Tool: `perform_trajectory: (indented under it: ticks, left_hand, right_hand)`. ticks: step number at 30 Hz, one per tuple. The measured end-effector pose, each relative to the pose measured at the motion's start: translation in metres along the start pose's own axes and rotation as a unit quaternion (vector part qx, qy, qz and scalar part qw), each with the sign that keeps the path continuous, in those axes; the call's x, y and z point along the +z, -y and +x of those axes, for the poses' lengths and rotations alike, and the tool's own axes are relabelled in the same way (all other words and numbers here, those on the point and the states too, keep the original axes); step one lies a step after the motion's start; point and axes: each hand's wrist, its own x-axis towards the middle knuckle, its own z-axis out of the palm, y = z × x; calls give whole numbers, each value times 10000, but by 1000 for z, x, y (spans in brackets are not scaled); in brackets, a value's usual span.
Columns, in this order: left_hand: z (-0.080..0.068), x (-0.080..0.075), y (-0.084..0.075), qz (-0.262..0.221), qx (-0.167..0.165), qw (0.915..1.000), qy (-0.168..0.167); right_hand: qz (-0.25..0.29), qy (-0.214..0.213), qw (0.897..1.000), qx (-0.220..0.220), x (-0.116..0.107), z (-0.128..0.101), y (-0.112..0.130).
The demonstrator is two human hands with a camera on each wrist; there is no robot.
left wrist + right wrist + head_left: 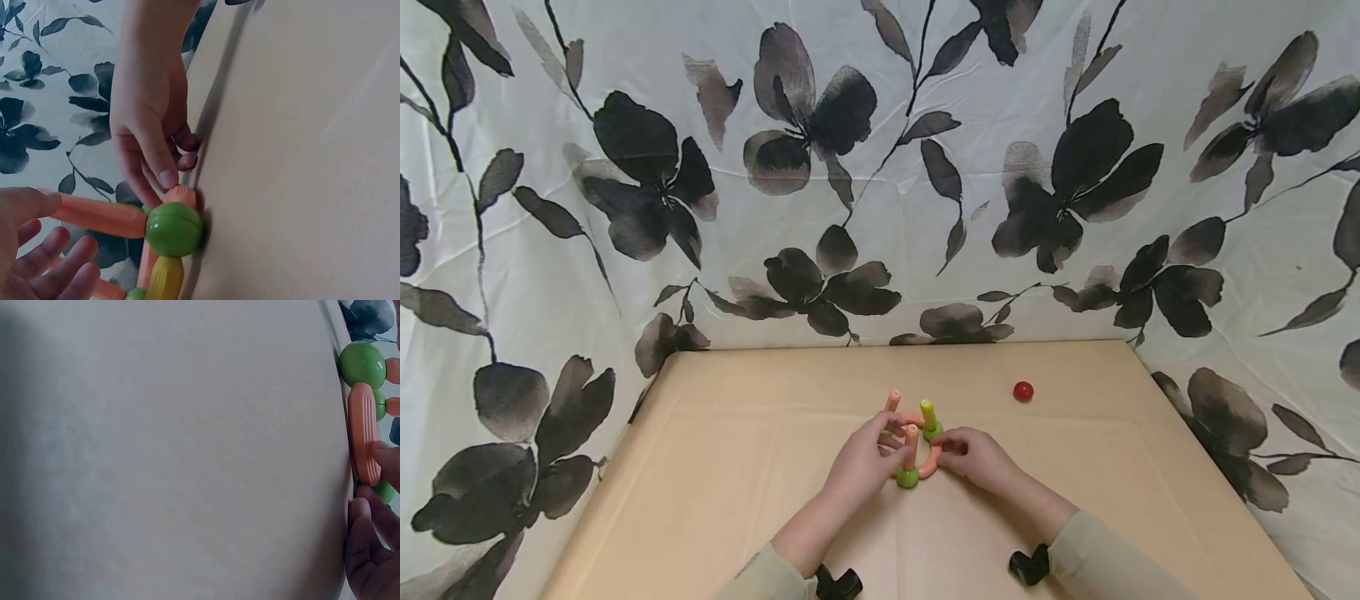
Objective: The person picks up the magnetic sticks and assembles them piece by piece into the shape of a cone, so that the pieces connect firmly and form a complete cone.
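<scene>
A toy frame of orange sticks and green balls lies on the board, with upright sticks on it. My left hand [867, 454] reaches in from the left; its thumb touches a front upright orange stick [911, 448], which stands on a green ball [907, 477]. In the left wrist view the other fingers [65, 269] are loosely bent, apart from that stick. On the right side, my right hand [977, 457] pinches a curved orange stick [363, 434] low down, thumb on its ribbed face. A yellow-green stick [928, 412] rises from the back ball [933, 431]. Another orange stick [892, 401] stands behind my left fingers.
A red ball [1023, 392] lies farther back on the right of the tan board [760, 442]. Flower-patterned cloth [925, 208] hangs behind the board and down both sides. Black wrist-worn devices [1030, 565] sit near both sleeves.
</scene>
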Motion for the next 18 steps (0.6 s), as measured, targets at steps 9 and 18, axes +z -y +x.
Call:
perform_trajectory:
  ticks: [9,18]
  left_hand:
    - [-4,-14,13,592,131,9977,-288]
    - [-4,-22,38,1358,-159,9903,-234]
  right_hand:
    - [44,-57,9999,135,0,0,2]
    - [79,-78,9996,246,2,1,3]
